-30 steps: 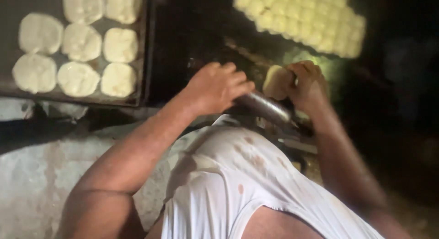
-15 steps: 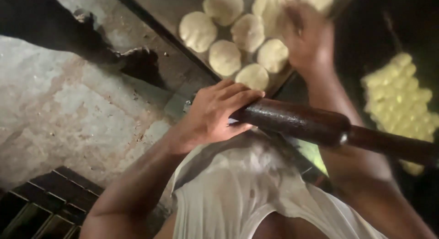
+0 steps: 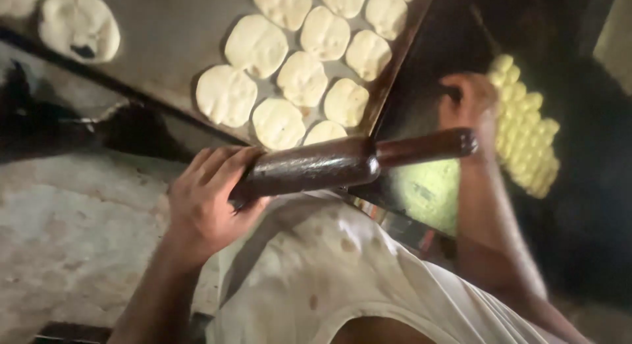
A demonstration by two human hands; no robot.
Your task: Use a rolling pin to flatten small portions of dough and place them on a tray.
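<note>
Clearly the left hand (image 3: 207, 202) is clamped round one end of a dark wooden rolling pin (image 3: 329, 165), fingers wrapped over the top and thumb underneath, so the pin juts out to the right above the stained white vest (image 3: 342, 271), with its narrower handle (image 3: 428, 145) free in the air. The right hand (image 3: 469, 100) is stretched out toward the dark work area beside a heap of yellow dough balls (image 3: 523, 143) — it is blurred and partly turned away, so I cannot tell whether it grips anything or lies loose. Beyond the pin sits a metal tray (image 3: 164, 48) with flattened dough rounds (image 3: 299, 61) laid close together in rows, some touching; one larger, blistered round (image 3: 79, 25) lies apart at the far left of the tray. A pale green patch (image 3: 428, 192) shows just below the pin's handle. As a judgement, holding the pin one-handed by its end leaves it heavy at the far tip — a firmer grip nearer the thick middle, and keeping it level and clear of the tray edge, would spare the rounds a knock while the other hand is busy by the dough balls.
</note>
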